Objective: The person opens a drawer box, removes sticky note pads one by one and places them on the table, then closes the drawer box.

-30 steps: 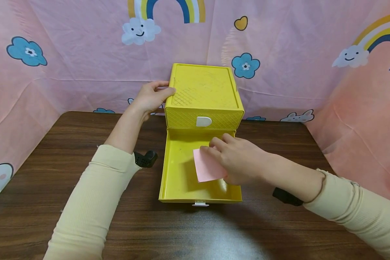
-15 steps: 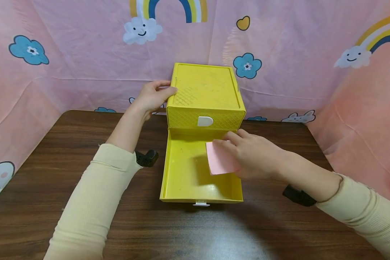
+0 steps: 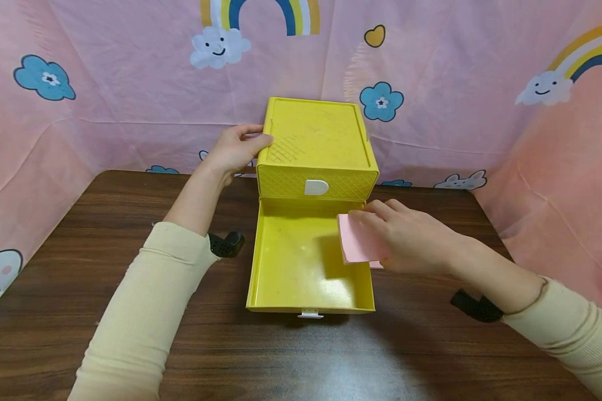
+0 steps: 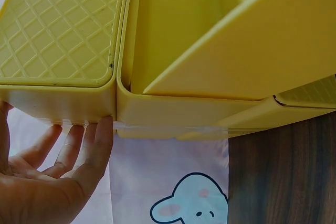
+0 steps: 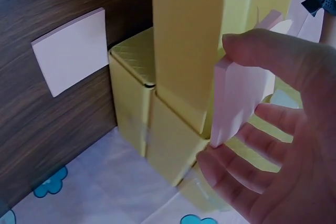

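A yellow drawer box (image 3: 318, 133) with two tiers stands at the back of the table, its lower drawer (image 3: 293, 262) pulled out. My left hand (image 3: 236, 149) rests on the box's left side, thumb at the top edge; the left wrist view has its fingers (image 4: 97, 148) nearly straight against the wall. Over the drawer's right edge, my right hand (image 3: 411, 236) pinches a pink sticky note pad (image 3: 363, 239) between thumb and fingers. A second pink sticky note pad (image 5: 73, 51) lies on the table right of the drawer, mostly hidden by my hand in the head view.
The upper drawer, with its white tab (image 3: 316, 187), is closed. Another white tab (image 3: 310, 314) sits on the lower drawer's front. Brown wood-grain tabletop (image 3: 180, 345) surrounds the box. A pink patterned cloth (image 3: 145, 72) hangs behind and at both sides.
My right hand has moved right with the sticky note pad, from above the drawer's middle to its right edge. The left hand keeps its place on the box.
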`<act>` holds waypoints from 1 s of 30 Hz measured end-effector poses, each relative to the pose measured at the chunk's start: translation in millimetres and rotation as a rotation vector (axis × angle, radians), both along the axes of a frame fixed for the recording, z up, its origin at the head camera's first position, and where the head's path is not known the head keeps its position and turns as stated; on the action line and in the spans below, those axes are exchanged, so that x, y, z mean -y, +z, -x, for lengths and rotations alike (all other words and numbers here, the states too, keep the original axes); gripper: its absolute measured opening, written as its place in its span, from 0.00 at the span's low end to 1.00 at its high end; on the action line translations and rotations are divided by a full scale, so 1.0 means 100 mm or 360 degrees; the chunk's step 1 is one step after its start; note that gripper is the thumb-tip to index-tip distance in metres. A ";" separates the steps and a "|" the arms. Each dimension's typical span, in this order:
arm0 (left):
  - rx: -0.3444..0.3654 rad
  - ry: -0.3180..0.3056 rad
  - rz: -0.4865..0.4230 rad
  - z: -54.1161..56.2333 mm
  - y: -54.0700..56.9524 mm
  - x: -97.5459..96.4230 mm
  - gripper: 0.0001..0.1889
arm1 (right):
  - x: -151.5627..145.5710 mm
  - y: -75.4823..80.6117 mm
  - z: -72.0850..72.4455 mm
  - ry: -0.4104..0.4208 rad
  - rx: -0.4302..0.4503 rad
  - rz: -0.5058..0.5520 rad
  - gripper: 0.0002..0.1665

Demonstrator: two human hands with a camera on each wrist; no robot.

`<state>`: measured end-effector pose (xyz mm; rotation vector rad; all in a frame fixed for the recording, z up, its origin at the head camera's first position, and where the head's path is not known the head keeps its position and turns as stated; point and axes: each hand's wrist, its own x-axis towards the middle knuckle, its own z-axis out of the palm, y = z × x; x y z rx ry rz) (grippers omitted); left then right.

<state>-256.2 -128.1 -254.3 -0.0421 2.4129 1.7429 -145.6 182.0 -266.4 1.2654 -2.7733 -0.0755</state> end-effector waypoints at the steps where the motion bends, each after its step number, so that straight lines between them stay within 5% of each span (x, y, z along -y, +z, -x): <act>1: 0.0003 0.0003 -0.0004 0.00 0.00 0.00 0.31 | -0.01 0.00 0.00 -0.0011 0.0012 0.0002 0.49; 30: -0.0015 0.0013 0.0020 0.00 0.01 -0.01 0.31 | -0.44 -0.20 0.17 -0.0085 0.0088 0.0128 0.46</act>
